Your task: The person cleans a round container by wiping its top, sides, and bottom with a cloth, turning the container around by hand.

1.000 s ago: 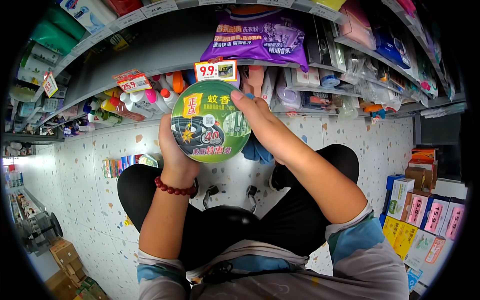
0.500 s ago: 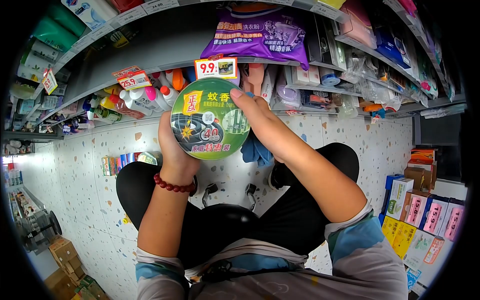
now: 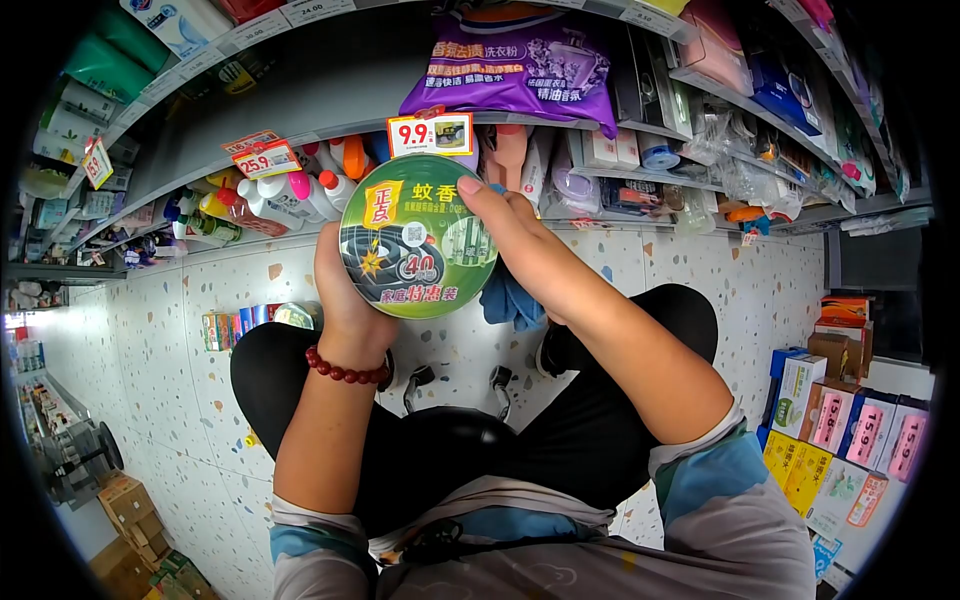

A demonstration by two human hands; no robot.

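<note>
A round green tin of mosquito coils point(image 3: 440, 262) is held up in front of the shelf, its printed lid facing me. My left hand point(image 3: 345, 285) is closed around the tin's left and lower edge, with a red bead bracelet point(image 3: 345, 367) on that wrist. On the other side, my right hand point(image 3: 525, 245) grips the upper right rim, thumb lying on the lid; its other fingers are hidden behind. A blue cloth point(image 3: 515, 302) hangs just below the right hand, partly covered by the tin; whether that hand holds it I cannot tell.
Above the tin, a 9.9 price tag point(image 3: 430, 134) fronts the shelf under a purple laundry powder bag point(image 3: 515, 70). Several bottles point(image 3: 290, 195) stand on the lower shelf. Small boxes point(image 3: 240, 325) sit on the floor by my left knee; stacked boxes point(image 3: 830, 430) stand far right.
The tin and both hands have shifted very slightly to the left and up. The grip on the tin is the same.
</note>
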